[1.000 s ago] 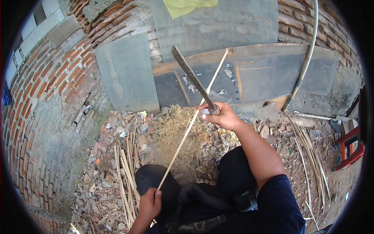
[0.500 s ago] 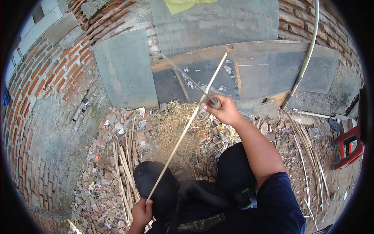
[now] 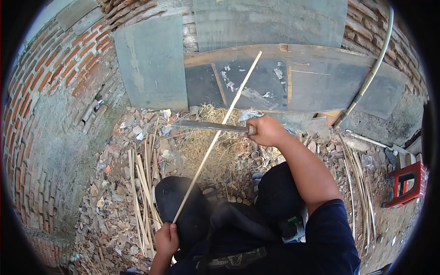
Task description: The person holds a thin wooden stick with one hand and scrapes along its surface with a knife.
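Note:
My left hand (image 3: 167, 239) is closed around the lower end of a long pale bamboo strip (image 3: 201, 165), beside my left knee. The strip slants up and away to the right, its far end in front of the dark boards. My right hand (image 3: 266, 130) grips the handle of a long-bladed knife (image 3: 206, 126). The blade points left, nearly level, and crosses the strip above its middle. Whether the edge bites into the strip I cannot tell. Below the blade lies a heap of thin straw-coloured shavings (image 3: 201, 149).
Split bamboo strips (image 3: 143, 197) lie on the rubble at left, and another bundle (image 3: 362, 192) at right. A red plastic stool (image 3: 405, 185) stands at far right. Boards (image 3: 321, 82) lean on the brick wall, with a pole (image 3: 366, 80) beside them. Brick rubble (image 3: 114, 215) covers the ground.
The knife has swung from pointing up and left to nearly level across the strip. My right hand has turned with it and moved slightly right. The left hand keeps its hold.

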Tool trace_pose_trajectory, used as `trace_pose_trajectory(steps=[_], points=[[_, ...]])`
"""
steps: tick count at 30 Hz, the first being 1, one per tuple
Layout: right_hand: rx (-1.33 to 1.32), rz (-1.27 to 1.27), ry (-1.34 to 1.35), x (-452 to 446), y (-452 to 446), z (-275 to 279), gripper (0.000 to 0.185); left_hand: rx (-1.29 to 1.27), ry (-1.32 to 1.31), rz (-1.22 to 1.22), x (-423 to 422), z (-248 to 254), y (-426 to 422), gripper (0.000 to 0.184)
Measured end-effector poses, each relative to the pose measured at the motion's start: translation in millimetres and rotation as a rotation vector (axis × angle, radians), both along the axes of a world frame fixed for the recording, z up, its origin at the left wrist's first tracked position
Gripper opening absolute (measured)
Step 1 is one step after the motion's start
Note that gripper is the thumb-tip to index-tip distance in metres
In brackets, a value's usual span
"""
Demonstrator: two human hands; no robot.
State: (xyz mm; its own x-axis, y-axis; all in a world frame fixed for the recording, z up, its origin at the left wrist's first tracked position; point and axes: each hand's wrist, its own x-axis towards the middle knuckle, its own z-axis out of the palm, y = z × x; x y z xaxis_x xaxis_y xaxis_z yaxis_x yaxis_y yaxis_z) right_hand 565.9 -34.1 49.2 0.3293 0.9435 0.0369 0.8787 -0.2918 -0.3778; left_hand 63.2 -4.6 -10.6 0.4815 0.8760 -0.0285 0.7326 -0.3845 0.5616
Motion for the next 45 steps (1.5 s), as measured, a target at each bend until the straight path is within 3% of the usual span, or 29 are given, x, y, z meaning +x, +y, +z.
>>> trace_pose_trajectory(steps=[3,6,9,15,20,23,27,35,39,45], points=[[0.002,-0.062,-0.032,-1,1,2,0.029,-0.016,0.013,0.008,4,8,2,0.039],[-0.073,0.093,-0.163,-13,2,3,0.029,-0.036,0.015,-0.001,5,13,3,0.04],[-0.045,0.171,-0.159,-17,5,-2,0.025,-0.023,0.033,-0.009,4,12,3,0.041],[-0.06,0.04,-0.117,0,4,-6,0.028,-0.05,0.077,0.021,-10,21,3,0.044],[-0.124,0.164,-0.117,-21,9,-3,0.025,0.022,0.114,0.015,-16,5,-2,0.045],[-0.188,0.132,-0.086,-19,17,-4,0.023,0.105,0.122,0.019,-20,-11,-2,0.042],[-0.059,-0.143,0.029,23,22,-27,0.023,0.15,0.18,0.061,-15,-12,-6,0.04],[-0.186,0.118,-0.133,-19,15,-10,0.02,0.043,0.14,-0.003,-19,-8,2,0.038],[-0.079,-0.235,0.081,42,24,-47,0.022,0.047,0.135,0.032,-18,-7,0,0.036],[-0.193,-0.062,-0.069,18,12,-31,0.025,0.004,0.174,-0.055,-22,8,11,0.037]])
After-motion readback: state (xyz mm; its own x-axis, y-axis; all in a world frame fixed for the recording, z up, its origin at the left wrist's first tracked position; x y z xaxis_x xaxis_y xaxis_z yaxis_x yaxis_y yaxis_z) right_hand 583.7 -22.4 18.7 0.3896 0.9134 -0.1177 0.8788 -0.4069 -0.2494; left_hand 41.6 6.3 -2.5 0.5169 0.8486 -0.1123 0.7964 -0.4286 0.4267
